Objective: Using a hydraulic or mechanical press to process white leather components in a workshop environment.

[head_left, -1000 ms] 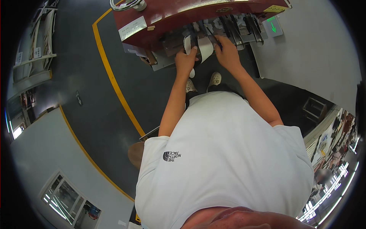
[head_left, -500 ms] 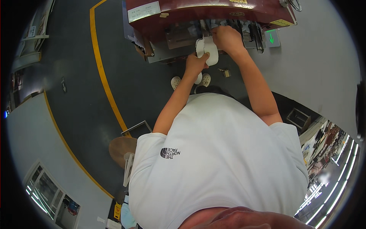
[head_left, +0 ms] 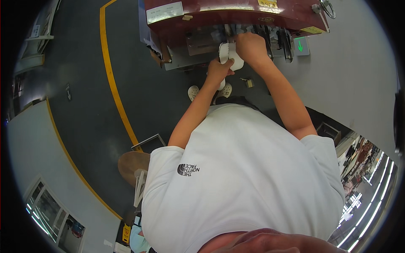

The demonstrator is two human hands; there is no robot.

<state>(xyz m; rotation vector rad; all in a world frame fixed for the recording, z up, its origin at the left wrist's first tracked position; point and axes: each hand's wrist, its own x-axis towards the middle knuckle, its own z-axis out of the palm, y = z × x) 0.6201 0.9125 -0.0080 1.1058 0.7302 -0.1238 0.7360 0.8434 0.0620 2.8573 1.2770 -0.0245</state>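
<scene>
Currently, left hand [head_left: 218, 71] grasping white piece [head_left: 237, 63], thumb laid over it, scalloped edge on piece's left side. Piece lies between both hands, right at front of red machine [head_left: 211, 17]. Right hand [head_left: 253, 48] curled beside piece's upper end, fingertips hidden; cannot tell whether it grips anything. Dark metal clamps [head_left: 287, 45] just right of it. Probably best: firm but light left pinch, white piece flat and uncreased, scalloped edge unbent, right fingertips clear of metal parts, both hands moving together.

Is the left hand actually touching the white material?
Touching: the head view shows the left hand gripping the white material, its thumb lying over it.
</scene>
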